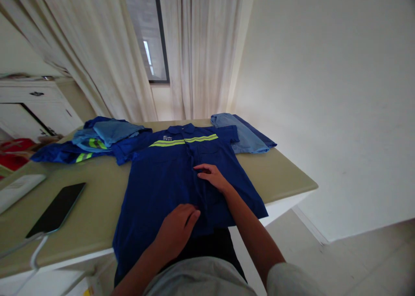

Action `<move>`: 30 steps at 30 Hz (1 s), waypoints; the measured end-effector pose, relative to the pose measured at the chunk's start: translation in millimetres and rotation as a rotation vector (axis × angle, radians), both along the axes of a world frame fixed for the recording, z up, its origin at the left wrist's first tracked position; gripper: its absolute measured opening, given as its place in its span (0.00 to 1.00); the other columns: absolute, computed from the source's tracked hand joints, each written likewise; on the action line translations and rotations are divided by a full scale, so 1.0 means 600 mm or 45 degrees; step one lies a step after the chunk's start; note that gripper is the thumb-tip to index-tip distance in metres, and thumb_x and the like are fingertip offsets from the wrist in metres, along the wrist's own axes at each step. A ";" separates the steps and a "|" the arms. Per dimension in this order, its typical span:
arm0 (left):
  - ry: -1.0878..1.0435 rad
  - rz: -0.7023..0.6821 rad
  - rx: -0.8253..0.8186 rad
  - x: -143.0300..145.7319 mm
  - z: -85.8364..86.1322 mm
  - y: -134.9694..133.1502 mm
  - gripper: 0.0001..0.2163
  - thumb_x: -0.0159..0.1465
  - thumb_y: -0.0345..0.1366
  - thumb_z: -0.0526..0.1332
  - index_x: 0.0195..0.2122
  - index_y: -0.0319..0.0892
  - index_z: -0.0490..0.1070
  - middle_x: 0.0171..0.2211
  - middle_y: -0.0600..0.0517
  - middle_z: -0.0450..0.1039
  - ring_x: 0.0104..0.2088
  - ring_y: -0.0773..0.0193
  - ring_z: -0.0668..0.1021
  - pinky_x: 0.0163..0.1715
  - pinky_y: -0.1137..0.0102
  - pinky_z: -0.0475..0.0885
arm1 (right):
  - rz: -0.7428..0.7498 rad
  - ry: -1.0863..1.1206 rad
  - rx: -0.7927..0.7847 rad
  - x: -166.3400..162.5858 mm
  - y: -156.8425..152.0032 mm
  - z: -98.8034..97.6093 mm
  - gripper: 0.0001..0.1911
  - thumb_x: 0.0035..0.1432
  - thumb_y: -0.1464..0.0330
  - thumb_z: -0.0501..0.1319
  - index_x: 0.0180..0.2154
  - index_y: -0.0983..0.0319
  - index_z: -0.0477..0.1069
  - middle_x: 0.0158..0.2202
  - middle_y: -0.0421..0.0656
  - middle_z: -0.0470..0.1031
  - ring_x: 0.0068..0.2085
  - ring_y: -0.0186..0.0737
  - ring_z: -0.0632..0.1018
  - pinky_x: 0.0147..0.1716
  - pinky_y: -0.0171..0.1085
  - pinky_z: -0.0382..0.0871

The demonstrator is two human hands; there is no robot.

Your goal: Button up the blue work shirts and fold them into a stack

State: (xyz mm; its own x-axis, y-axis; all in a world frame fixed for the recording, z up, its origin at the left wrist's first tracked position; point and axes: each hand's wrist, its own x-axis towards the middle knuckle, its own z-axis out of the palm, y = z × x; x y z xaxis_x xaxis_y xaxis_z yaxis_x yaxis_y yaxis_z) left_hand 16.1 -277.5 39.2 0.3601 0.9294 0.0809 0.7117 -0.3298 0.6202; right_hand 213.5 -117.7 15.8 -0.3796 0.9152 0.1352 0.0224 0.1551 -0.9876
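Observation:
A dark blue short-sleeved work shirt (pixel 155 179) lies front up on the table, collar away from me. A yellow-green reflective stripe crosses its chest, with a small white print above. Its lower hem hangs over the table's near edge. My left hand (pixel 180 226) is low on the front opening, fingers curled down onto the cloth and partly hidden. Higher up, my right hand (pixel 212 177) rests at the front edge, thumb and forefinger slightly apart.
On the table (pixel 285 175), a heap of blue garments (pixel 106 136) lies at the back left and folded blue clothing (pixel 243 133) at the back right. A phone (pixel 58 207), a white cable (pixel 35 255) and a white flat object (pixel 19 190) are on the left. A wall (pixel 324 92) stands right.

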 end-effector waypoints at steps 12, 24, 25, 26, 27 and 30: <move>-0.792 0.234 -0.597 -0.006 -0.028 0.156 0.22 0.58 0.43 0.70 0.50 0.37 0.72 0.38 0.46 0.79 0.36 0.59 0.81 0.38 0.64 0.78 | -0.065 -0.012 0.184 -0.003 0.006 -0.003 0.09 0.48 0.71 0.63 0.35 0.59 0.70 0.34 0.37 0.70 0.33 0.35 0.68 0.36 0.34 0.63; -0.804 0.024 -0.583 -0.002 -0.019 0.143 0.16 0.62 0.45 0.65 0.45 0.41 0.72 0.38 0.49 0.80 0.39 0.59 0.82 0.42 0.64 0.76 | -0.186 -0.120 0.244 -0.001 0.007 0.004 0.12 0.50 0.74 0.56 0.29 0.58 0.77 0.32 0.40 0.75 0.38 0.40 0.73 0.44 0.38 0.63; -0.799 0.045 -0.597 0.004 -0.021 0.138 0.15 0.61 0.46 0.65 0.44 0.41 0.72 0.38 0.49 0.80 0.39 0.58 0.82 0.42 0.64 0.76 | -0.190 -0.110 0.232 -0.001 0.007 0.004 0.11 0.51 0.73 0.56 0.29 0.58 0.77 0.32 0.39 0.75 0.38 0.40 0.73 0.43 0.38 0.63; -0.794 0.058 -0.613 0.010 -0.023 0.133 0.15 0.61 0.46 0.66 0.42 0.41 0.72 0.37 0.48 0.80 0.39 0.57 0.82 0.42 0.63 0.77 | -0.182 -0.101 0.222 -0.002 0.006 0.005 0.10 0.52 0.73 0.57 0.30 0.58 0.77 0.32 0.39 0.75 0.37 0.40 0.73 0.42 0.37 0.64; -0.793 0.055 -0.631 0.016 -0.025 0.127 0.15 0.60 0.46 0.67 0.40 0.41 0.72 0.36 0.48 0.80 0.39 0.56 0.82 0.41 0.63 0.77 | -0.172 -0.090 0.217 -0.002 0.005 0.006 0.08 0.52 0.72 0.58 0.30 0.59 0.77 0.32 0.39 0.75 0.37 0.40 0.73 0.41 0.37 0.64; -0.853 -0.008 -0.689 0.026 -0.029 0.115 0.14 0.58 0.45 0.68 0.37 0.40 0.71 0.33 0.49 0.80 0.36 0.58 0.82 0.41 0.64 0.76 | -0.171 -0.066 0.232 -0.002 0.001 0.008 0.07 0.53 0.71 0.60 0.31 0.59 0.78 0.34 0.39 0.76 0.38 0.39 0.73 0.41 0.37 0.65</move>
